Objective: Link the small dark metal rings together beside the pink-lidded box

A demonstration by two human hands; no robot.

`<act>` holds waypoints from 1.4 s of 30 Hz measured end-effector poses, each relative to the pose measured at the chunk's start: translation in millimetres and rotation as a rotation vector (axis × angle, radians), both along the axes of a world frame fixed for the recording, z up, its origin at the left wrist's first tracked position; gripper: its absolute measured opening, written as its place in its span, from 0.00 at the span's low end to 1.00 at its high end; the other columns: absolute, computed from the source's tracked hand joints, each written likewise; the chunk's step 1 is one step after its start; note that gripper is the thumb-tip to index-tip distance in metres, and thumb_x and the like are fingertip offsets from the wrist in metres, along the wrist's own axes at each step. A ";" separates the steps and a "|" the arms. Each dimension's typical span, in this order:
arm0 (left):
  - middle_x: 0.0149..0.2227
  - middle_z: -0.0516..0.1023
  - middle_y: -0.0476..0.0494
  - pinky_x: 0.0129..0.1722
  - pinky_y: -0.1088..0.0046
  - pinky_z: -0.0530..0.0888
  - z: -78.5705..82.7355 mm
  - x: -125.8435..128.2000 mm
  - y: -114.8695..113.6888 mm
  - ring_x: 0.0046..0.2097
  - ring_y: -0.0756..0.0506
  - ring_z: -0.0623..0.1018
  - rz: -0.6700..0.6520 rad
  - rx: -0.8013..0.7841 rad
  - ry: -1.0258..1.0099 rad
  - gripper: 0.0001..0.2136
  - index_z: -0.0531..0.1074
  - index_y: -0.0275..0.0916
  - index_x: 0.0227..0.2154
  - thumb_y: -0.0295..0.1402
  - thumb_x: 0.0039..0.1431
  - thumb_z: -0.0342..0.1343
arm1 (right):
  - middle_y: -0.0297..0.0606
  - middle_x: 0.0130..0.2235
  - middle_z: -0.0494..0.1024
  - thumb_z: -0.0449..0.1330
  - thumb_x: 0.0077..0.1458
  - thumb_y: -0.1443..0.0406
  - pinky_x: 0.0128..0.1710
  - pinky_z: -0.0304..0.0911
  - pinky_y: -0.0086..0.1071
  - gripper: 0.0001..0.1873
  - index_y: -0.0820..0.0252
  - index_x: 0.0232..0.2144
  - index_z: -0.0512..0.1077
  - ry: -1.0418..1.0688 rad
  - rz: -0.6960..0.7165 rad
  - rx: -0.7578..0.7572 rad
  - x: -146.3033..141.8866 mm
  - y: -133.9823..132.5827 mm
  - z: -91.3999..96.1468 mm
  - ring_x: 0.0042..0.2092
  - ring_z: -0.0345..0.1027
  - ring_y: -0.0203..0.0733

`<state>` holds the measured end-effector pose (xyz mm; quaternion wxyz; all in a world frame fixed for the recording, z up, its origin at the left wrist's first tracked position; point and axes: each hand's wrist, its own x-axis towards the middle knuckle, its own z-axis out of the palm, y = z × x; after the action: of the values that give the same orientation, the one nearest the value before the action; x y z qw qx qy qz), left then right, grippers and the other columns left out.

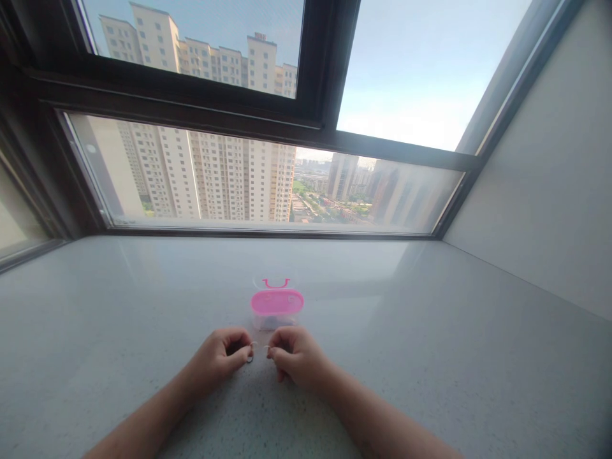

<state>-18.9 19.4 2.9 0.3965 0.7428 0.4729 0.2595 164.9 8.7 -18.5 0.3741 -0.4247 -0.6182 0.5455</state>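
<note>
My left hand (228,352) is closed in a pinch, thumb against fingers. A small pale curved piece (254,344) sticks out at its fingertips, and a small dark ring-like piece (249,359) shows just below them. Facing it across a narrow gap, my right hand (292,354) also pinches something tiny and pale (266,347). These pieces are too small for me to tell their kind. Just beyond both hands stands a clear plastic box (276,323) with a pink lid (277,301) and a pink handle (276,285). Something dark lies inside the box, blurred by its wall.
A pale speckled sill (143,306) spreads around the hands and box. Dark-framed windows (268,115) rise along its far edge, with tall buildings outside. On the right stands a plain white wall (545,191); another window frame (29,236) borders the left.
</note>
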 end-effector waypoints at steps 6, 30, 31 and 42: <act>0.19 0.60 0.54 0.25 0.77 0.59 -0.9 -0.7 0.0 0.25 0.50 0.62 -0.002 0.003 -0.008 0.09 0.66 0.35 0.20 0.35 0.49 0.48 | 0.25 0.17 0.61 0.54 0.44 0.69 0.13 0.51 0.20 0.02 0.62 0.22 0.65 -0.011 0.005 0.002 0.8 -0.3 -0.3 0.15 0.57 0.28; 0.19 0.61 0.54 0.25 0.77 0.60 -1.2 0.2 -0.9 0.25 0.50 0.62 0.021 0.018 -0.007 0.09 0.67 0.35 0.20 0.34 0.48 0.48 | 0.26 0.18 0.61 0.53 0.44 0.69 0.14 0.51 0.20 0.02 0.62 0.22 0.65 -0.043 0.000 0.014 -0.1 0.4 -6.5 0.16 0.57 0.28; 0.19 0.61 0.54 0.25 0.77 0.60 -1.3 0.2 -1.1 0.25 0.50 0.63 0.023 0.020 -0.003 0.08 0.67 0.35 0.20 0.34 0.47 0.48 | 0.26 0.18 0.61 0.53 0.44 0.69 0.14 0.51 0.20 0.02 0.62 0.22 0.65 -0.044 -0.002 0.013 -0.1 0.5 -6.7 0.16 0.58 0.28; 0.19 0.60 0.54 0.24 0.78 0.59 -2.2 0.2 -0.7 0.25 0.50 0.62 0.019 0.011 -0.009 0.08 0.67 0.36 0.20 0.34 0.48 0.48 | 0.26 0.18 0.61 0.53 0.43 0.69 0.13 0.51 0.20 0.02 0.62 0.22 0.65 -0.035 -0.018 0.021 -0.9 1.0 -6.1 0.16 0.57 0.28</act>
<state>-18.7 18.7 0.7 0.3920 0.7395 0.4764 0.2693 164.0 9.7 -24.6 0.3726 -0.4357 -0.6266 0.5279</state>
